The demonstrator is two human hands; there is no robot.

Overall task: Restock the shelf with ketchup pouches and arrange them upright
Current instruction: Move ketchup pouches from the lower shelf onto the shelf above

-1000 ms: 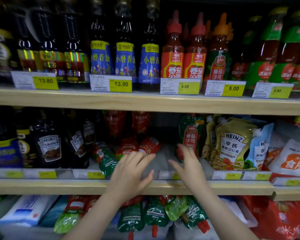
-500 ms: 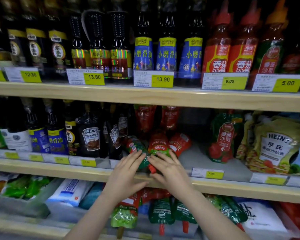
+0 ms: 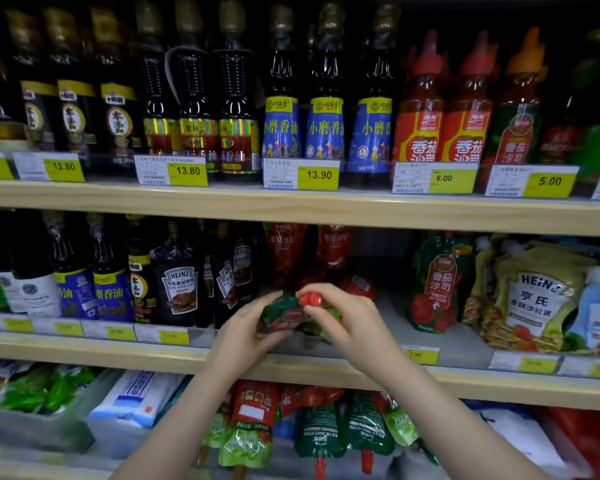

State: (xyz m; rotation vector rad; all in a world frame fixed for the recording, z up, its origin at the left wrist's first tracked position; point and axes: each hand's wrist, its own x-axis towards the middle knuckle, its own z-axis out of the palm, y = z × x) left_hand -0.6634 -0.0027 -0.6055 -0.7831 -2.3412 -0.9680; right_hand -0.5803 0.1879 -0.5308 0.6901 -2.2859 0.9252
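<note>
A green ketchup pouch (image 3: 282, 315) with a red cap lies tilted at the front of the middle shelf (image 3: 118, 355), cap pointing toward me. My left hand (image 3: 245, 336) grips its left side and my right hand (image 3: 347, 322) grips its right side near the cap. Red ketchup pouches (image 3: 284, 252) stand at the back of the same bay, and one red pouch (image 3: 357, 285) lies behind my right hand. One green pouch (image 3: 437, 282) stands upright to the right. Several more green and red pouches (image 3: 321, 431) lie on the shelf below.
Dark Heinz sauce bottles (image 3: 177, 282) stand left of the pouch bay. Yellow Heinz dressing pouches (image 3: 534, 296) fill the right. Bare shelf floor (image 3: 392, 317) lies between my right hand and the upright green pouch. The upper shelf (image 3: 291, 206) carries oil and ketchup bottles.
Both hands came together from spread apart and closed on the green pouch, lifting its capped end. The view shifted left.
</note>
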